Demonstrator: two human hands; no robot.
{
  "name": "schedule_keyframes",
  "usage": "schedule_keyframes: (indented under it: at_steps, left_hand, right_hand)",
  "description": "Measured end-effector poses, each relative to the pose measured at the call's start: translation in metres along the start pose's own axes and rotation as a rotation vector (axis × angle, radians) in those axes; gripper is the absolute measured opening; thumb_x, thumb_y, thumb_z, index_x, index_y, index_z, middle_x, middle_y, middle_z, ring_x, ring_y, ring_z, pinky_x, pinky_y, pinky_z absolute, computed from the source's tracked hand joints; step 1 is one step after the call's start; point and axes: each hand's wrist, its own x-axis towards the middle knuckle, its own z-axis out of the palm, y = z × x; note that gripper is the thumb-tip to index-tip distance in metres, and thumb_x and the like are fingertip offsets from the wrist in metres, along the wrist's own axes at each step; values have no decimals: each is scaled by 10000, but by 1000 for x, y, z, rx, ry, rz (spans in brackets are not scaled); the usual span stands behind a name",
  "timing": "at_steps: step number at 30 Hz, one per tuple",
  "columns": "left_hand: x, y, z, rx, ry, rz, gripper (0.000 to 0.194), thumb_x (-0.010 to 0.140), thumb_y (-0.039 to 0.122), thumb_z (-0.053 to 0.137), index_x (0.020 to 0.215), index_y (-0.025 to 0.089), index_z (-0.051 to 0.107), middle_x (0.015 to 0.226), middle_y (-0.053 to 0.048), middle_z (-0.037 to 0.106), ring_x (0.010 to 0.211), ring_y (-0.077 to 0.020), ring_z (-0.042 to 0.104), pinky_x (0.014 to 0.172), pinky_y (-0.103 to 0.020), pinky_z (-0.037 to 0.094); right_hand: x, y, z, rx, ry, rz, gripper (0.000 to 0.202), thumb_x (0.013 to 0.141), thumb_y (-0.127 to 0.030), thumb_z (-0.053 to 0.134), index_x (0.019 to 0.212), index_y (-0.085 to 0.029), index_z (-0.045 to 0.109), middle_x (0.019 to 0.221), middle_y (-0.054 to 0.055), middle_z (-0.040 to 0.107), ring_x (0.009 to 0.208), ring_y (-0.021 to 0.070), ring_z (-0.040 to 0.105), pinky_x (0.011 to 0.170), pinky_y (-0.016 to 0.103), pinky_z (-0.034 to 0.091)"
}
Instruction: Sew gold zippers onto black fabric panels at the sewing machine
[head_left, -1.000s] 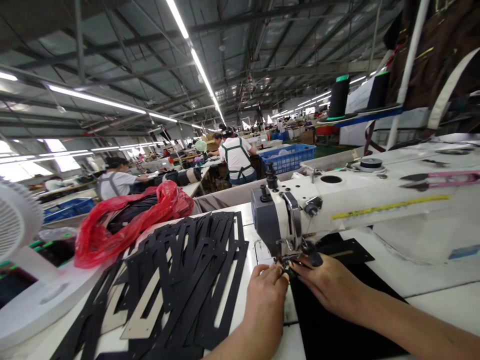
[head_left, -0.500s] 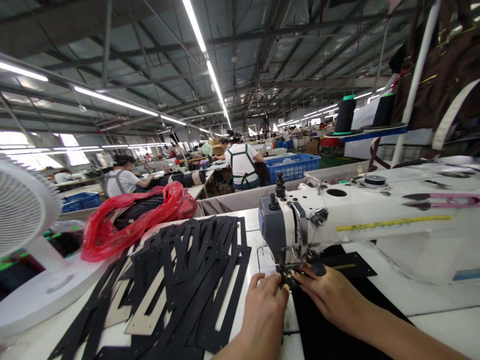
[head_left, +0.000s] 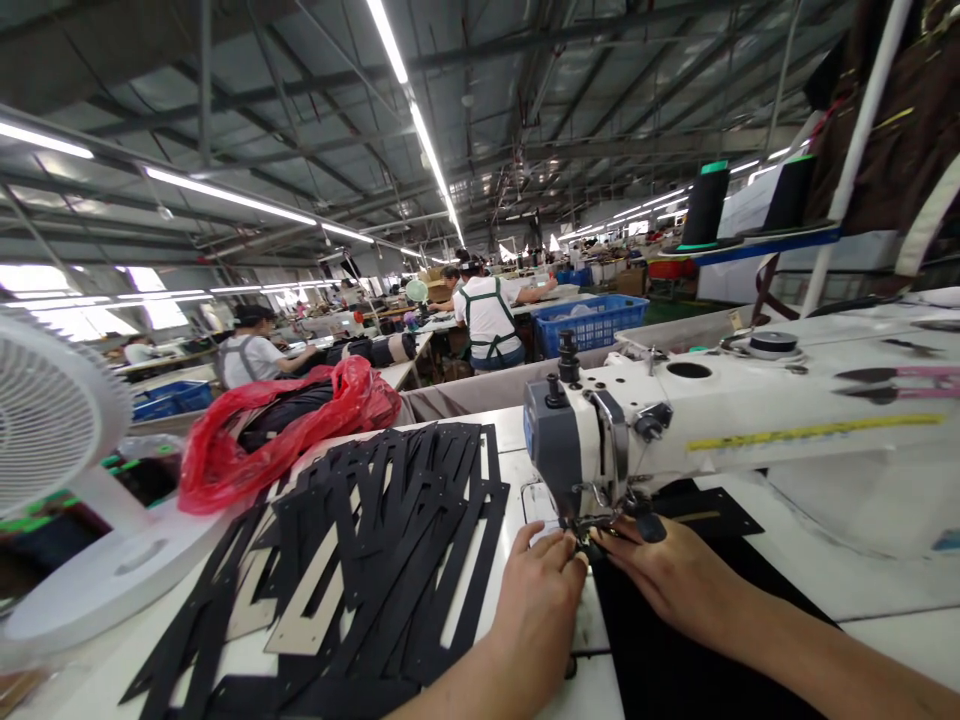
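Observation:
On the bed of a white industrial sewing machine (head_left: 675, 400), black fabric (head_left: 645, 650) lies with its left edge under the presser foot (head_left: 585, 525). My left hand (head_left: 541, 605) is left of the foot, fingers curled and thumb close in, with its tips at the fabric's edge. From the right, my right hand (head_left: 679, 570) has its fingers closed together on the fabric, tips beside the needle area. A dark round piece (head_left: 651, 528) sits at its fingers. What lies right under the fingertips is partly hidden.
Many black strip frames (head_left: 397, 560), some showing beige, are heaped left of my hands. Behind them is a red plastic bag (head_left: 285, 430); a white fan (head_left: 60, 420) stands far left. Pink-handled snips (head_left: 900, 384) rest on the machine arm. Co-workers (head_left: 487, 315) sit ahead near a blue crate (head_left: 589, 325).
The view has shifted slightly, so the machine and hands appear a little further right. Both hands stay close to the presser foot. A co-worker ahead now has an arm stretched right.

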Motion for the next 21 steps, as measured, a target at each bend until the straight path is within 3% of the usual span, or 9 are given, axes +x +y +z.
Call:
schedule_keyframes:
  at_steps: [21]
  left_hand:
    - [-1, 1, 4, 33, 47, -7, 62, 868, 184, 571, 902, 180, 622, 1030, -38, 676, 984, -167, 612, 930, -336, 403]
  right_hand:
    - [-8, 3, 14, -39, 64, 3, 289, 896, -164, 349, 986, -205, 621, 962, 65, 672, 906, 181, 639, 795, 308, 525]
